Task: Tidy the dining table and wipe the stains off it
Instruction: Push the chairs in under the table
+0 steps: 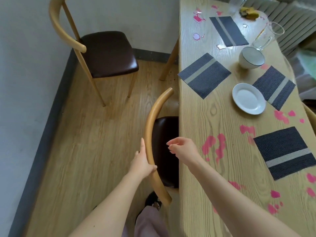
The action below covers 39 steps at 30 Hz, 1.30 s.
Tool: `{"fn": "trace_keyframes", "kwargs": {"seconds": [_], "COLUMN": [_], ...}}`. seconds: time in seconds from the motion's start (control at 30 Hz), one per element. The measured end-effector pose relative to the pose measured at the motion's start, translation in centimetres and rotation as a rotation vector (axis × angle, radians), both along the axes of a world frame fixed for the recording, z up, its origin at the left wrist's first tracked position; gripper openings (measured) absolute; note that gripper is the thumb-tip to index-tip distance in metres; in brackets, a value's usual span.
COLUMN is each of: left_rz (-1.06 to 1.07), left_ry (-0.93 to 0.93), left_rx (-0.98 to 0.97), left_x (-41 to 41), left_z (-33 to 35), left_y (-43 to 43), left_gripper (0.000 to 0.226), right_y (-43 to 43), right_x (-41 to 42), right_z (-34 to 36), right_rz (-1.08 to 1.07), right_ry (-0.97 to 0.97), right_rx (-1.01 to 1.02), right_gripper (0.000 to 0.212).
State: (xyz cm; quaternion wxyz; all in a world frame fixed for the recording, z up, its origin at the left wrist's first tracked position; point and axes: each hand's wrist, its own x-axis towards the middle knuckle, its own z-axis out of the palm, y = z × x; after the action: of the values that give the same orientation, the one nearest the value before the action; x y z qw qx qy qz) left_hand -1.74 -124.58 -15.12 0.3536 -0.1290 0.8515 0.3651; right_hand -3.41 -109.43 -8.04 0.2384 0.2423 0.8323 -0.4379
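Table (pixel 205 117) is seen along the right of the head view, its wooden top smeared with pink stains (pixel 213 146) and laid with four dark placemats (pixel 285 152), a white plate (pixel 248 98), a bowl (pixel 251 57), a glass (pixel 266 35) and what looks like a banana peel (pixel 248 11) at the far end.

The tidying step is judged to be in hand, with wiping not yet begun. The curved back rail of the near chair (pixel 150 125) is gripped by the left hand (pixel 143 161), thumb hooked round it, and the seat is tucked partly under the table edge. The right hand (pixel 183 149) is held above the seat with fingers loosely curled, and nothing is held in it.

A steady hold on the rail is called for next, so that the chair can be squared to the table. The dishes and mats will have to be lifted before wiping, since stains lie just beside them. No cloth can be seen. A far chair (pixel 109 53) stands well apart, near the wall.
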Motion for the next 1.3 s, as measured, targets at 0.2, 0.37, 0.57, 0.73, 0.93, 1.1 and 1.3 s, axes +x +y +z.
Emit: {"fn": "trace_keyframes", "kwargs": {"seconds": [0.2, 0.37, 0.57, 0.73, 0.93, 1.1, 1.3], "left_rz": [0.024, -0.026, -0.025, -0.063, -0.019, 0.047, 0.077], "left_ry": [0.094, 0.231, 0.348, 0.415, 0.537, 0.583, 0.613], "left_rx": [0.045, 0.039, -0.004, -0.027, -0.025, -0.012, -0.013], "left_x": [-1.1, -2.2, -3.2, -4.5, -6.1, -8.3, -12.9], "left_z": [2.8, 6.5, 11.3, 14.6, 16.9, 17.9, 18.7], "left_y": [-1.2, -4.2, -9.3, -13.8, -19.5, -22.8, -24.2], "left_gripper": [0.113, 0.082, 0.07, 0.061, 0.056, 0.059, 0.06], "right_y": [-0.8, -2.5, -6.3, -11.4, -17.8, -21.2, -23.0], "right_x": [0.3, -0.1, -2.0, -3.6, -5.8, -8.1, -13.3], "right_z": [0.5, 2.3, 5.7, 8.6, 10.4, 11.3, 10.9], "right_rz": [0.019, 0.011, 0.03, 0.066, 0.118, 0.158, 0.171], "right_ry": [0.007, 0.047, 0.122, 0.193, 0.281, 0.301, 0.321], "right_rx": [0.005, -0.016, -0.029, -0.035, -0.032, -0.033, -0.012], "right_gripper": [0.02, 0.019, 0.021, 0.024, 0.021, 0.019, 0.02]}}
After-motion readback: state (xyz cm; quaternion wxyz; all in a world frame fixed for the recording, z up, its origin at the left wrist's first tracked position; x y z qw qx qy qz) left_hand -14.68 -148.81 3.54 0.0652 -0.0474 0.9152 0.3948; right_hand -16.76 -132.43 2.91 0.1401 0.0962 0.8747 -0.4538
